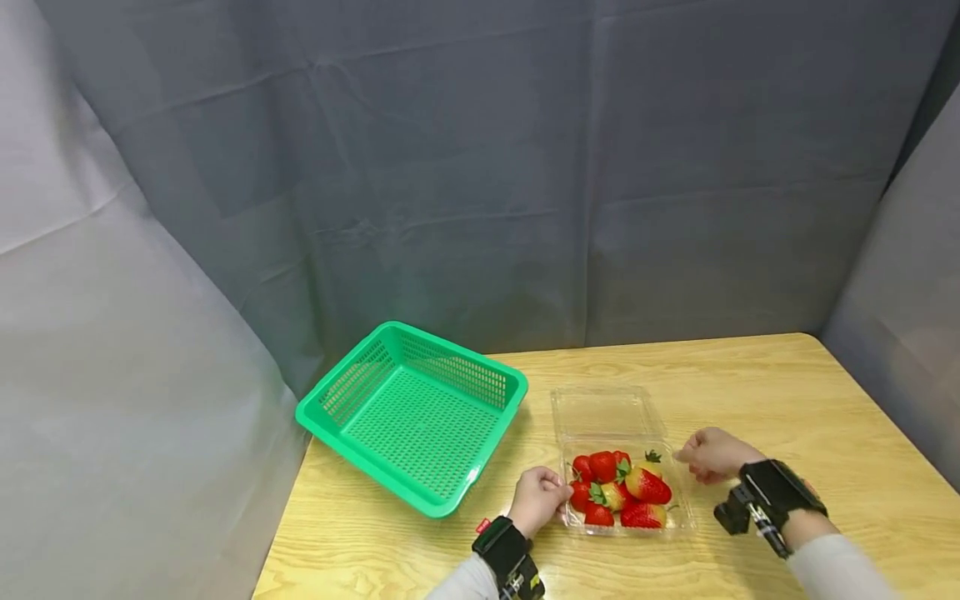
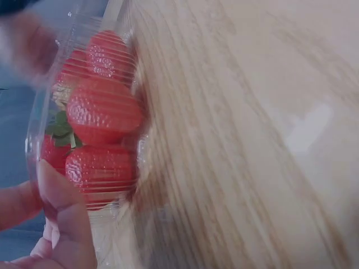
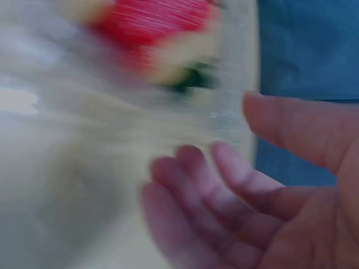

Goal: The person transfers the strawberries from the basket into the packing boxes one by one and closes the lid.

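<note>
A clear plastic clamshell box (image 1: pixel 681 515) lies on the table with its lid (image 1: pixel 603 414) folded back toward the far side. Several strawberries (image 1: pixel 650 487) fill it, red and partly pale yellow, some with green leaves. At the box's left edge my left hand (image 1: pixel 538 498) pinches the rim between thumb and finger; the left wrist view shows the thumb (image 2: pixel 53 188) against that rim. My right hand (image 1: pixel 716 455) is close to the right side of the box. Its thumb (image 3: pixel 291 123) stands apart from its loosely bent fingers, and nothing is between them.
To the left of the box, a green plastic basket (image 1: pixel 483 467) with perforated sides and floor stands on the wooden table (image 1: pixel 757 383). Grey cloth (image 1: pixel 450 167) hangs behind the table, with paler cloth (image 1: pixel 135 375) on the left.
</note>
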The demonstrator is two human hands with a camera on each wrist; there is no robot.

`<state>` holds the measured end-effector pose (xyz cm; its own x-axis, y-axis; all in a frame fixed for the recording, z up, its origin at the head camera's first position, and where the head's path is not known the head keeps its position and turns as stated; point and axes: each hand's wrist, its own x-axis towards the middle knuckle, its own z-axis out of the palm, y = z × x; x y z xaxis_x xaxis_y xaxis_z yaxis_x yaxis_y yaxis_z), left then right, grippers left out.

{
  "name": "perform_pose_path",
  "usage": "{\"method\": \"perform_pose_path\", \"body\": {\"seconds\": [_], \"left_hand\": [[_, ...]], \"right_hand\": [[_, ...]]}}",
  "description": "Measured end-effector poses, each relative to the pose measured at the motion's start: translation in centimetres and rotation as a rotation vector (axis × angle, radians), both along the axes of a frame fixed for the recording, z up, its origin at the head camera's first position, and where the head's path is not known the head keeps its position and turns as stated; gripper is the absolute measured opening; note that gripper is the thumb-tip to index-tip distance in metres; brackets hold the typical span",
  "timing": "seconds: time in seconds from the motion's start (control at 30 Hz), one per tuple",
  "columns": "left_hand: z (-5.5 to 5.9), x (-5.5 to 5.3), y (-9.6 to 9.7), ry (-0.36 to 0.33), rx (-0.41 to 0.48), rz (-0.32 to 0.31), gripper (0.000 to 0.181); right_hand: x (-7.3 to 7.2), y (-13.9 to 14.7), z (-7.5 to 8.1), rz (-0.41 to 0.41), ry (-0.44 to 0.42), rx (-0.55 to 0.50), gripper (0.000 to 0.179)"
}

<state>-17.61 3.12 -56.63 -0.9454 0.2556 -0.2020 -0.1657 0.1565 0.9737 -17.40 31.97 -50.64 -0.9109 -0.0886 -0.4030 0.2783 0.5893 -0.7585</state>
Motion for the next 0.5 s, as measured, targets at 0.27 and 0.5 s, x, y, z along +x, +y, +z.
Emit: {"method": "perform_pose_path", "body": {"seconds": [0.27, 0.5], "left_hand": [[-0.3, -0.3, -0.1, 0.008, -0.008, 0.024, 0.015], [-0.5, -0.3, 0.3, -0.001, -0.018, 0.029, 0.018]], "right_hand": [[-12.8, -0.9, -1.4, 0.28, 0.361, 0.163, 0.044], [-14.9, -4.7, -2.7, 0.243, 0.159, 0.209, 0.05]]}}
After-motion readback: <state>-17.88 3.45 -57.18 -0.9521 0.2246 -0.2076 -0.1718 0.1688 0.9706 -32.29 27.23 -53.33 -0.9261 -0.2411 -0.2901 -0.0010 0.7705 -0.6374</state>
